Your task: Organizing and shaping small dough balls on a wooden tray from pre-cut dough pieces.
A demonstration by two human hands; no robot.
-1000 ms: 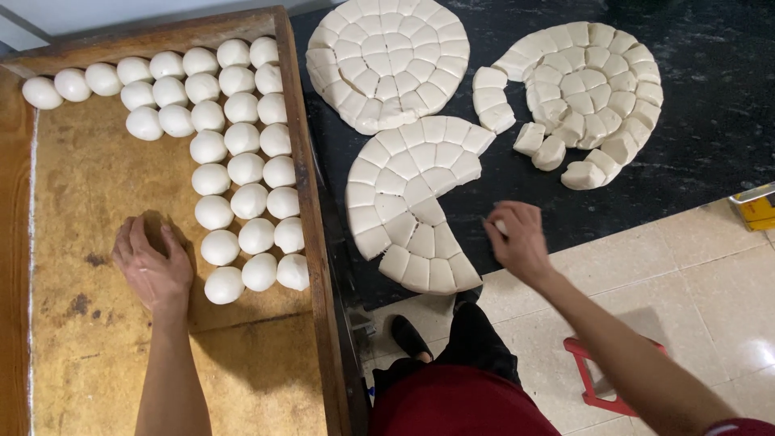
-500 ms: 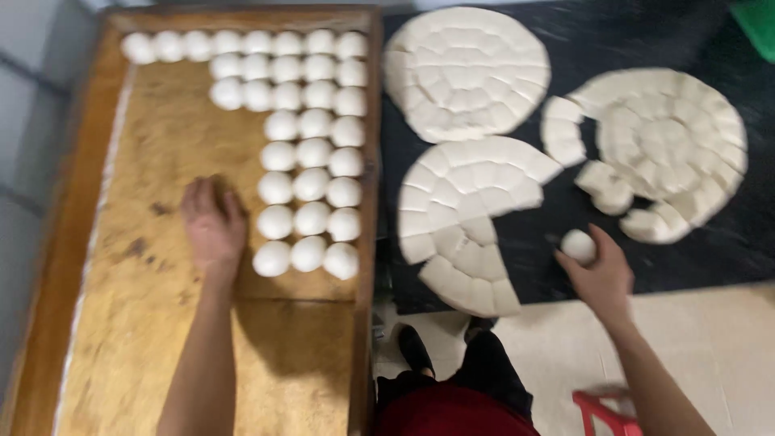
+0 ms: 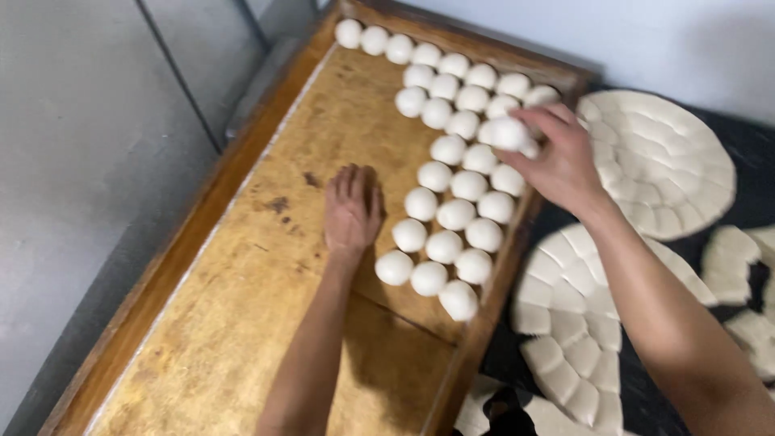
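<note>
Right hand [image 3: 557, 157] is up over the far end of the wooden tray [image 3: 242, 266], fingers curled around one white dough ball [image 3: 508, 133], held just above the packed rows of dough balls [image 3: 452, 214] near the tray's right edge. The grip looks light, fingertips only, which probably keeps the round shape from flattening. Left hand [image 3: 352, 208] lies palm down on the bare wood just beside the rows, fingers together and slightly cupped; whether a piece of dough sits under the palm, I cannot tell. The balls stand in tight rows of about three across, touching one another, hugging the right rail, so the open wood to the left stays free as working room. Off the tray, on the dark counter [image 3: 751, 202], lie flat round discs of cut dough [image 3: 658, 161], scored into small blocks, with pieces missing from the nearer disc [image 3: 577, 323] beside the right forearm.
</note>
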